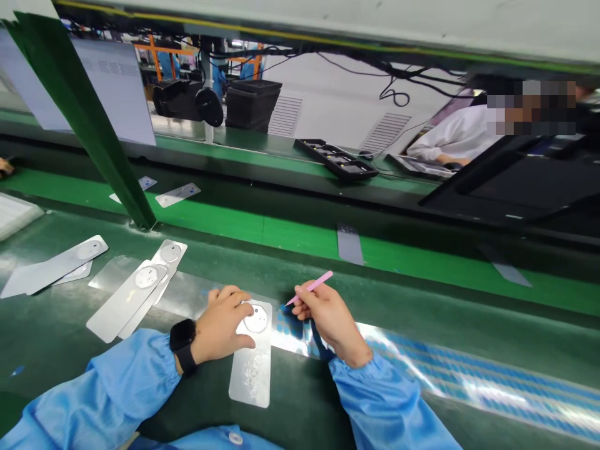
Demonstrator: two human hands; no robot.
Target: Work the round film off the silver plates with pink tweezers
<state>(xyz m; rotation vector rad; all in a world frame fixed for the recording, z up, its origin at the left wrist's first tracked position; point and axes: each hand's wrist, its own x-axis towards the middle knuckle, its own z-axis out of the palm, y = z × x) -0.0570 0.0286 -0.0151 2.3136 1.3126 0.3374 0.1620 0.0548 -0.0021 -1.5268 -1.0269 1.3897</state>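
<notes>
The silver metal plate (pixel 250 362) with its round clear disc lay on the green bench mat (pixel 47 350) under your left hand (pixel 220 325), with more such plates (pixel 135 294) overlapping further left. Your left hand, a black wristwatch (pixel 182 344) on its wrist, was curled with its fingers on the plate's upper end beside the disc, though you could not tell whether it gripped. Your right hand (pixel 330 325), just beside it, pinched pink tweezers (pixel 313 288), their tips near a shiny blue-printed sheet (pixel 422 369) running off rightward.
</notes>
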